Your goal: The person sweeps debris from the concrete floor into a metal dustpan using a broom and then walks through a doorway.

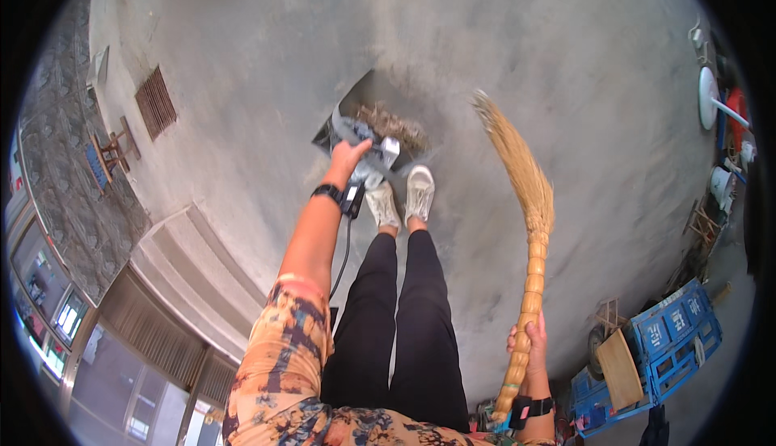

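Note:
In my left hand (349, 160), fingers closed round its handle, is a dark grey dustpan (372, 87), held in front of my shoes (419, 194). Brown dry litter (396, 125) fills much of the pan, with a pale crumpled piece (390, 152) near my fingers. At my right side, my right hand (528, 346) grips the bound, segmented handle of a straw broom (529, 204). The broom's bristles point up and away from me, to the right of the dustpan and apart from it. A black box on a cable (352, 200) hangs by my left wrist.
Pale concrete steps (194, 264) rise at the left. Beyond them are a small stool (113, 155) and a brown floor grate (155, 103). A blue cart (671, 337) with a wooden board (620, 369) stands at the lower right. A white round-based stand (708, 98) is at the far right.

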`<state>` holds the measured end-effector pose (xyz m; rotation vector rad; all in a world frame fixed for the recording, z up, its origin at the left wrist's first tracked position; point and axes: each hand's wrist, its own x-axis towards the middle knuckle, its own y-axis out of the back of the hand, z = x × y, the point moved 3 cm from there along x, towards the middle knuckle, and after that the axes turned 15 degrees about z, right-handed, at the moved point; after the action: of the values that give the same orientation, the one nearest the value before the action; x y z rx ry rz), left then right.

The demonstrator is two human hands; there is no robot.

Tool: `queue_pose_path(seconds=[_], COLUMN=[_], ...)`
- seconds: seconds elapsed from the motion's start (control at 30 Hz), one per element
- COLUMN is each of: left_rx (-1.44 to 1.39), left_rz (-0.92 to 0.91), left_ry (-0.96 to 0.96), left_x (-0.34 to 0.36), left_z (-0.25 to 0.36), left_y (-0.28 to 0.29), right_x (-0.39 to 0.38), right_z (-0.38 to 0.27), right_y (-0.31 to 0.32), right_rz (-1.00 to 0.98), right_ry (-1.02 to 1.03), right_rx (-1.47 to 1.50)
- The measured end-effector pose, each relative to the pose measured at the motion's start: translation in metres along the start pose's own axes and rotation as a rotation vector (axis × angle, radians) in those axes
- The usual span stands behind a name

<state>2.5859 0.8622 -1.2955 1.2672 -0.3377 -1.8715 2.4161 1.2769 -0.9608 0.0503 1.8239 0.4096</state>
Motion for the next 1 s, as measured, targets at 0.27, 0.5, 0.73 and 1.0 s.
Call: queue_pose_path(seconds=[0.27,0.5,0.73,1.0], left_rx=[-0.689,-0.835,-0.894,-1.034], left_rz=[0.135,0.331,0.503,0.69], left_ry=[0.098,0.437,0.479,0.643], left_x=[-0.066,-0.155,-0.195,-0.24], left_z=[-0.004,-0.036,-0.085,-0.169], left_y=[0.079,0.16,0.203,0.338], right_x=[0.094,0.137,0.073,-0.035], right_z=[-0.052,0.014,0.021,-0.078], right_y=[-0.012,-0.177,-0.291,-0.229], right_rz=[0.013,-0.022,-0.439,-0.31], right_ry=[0.025,-0.261,-0.111,0.184], right_rx=[0.09,0.029,-0.093,-0.108])
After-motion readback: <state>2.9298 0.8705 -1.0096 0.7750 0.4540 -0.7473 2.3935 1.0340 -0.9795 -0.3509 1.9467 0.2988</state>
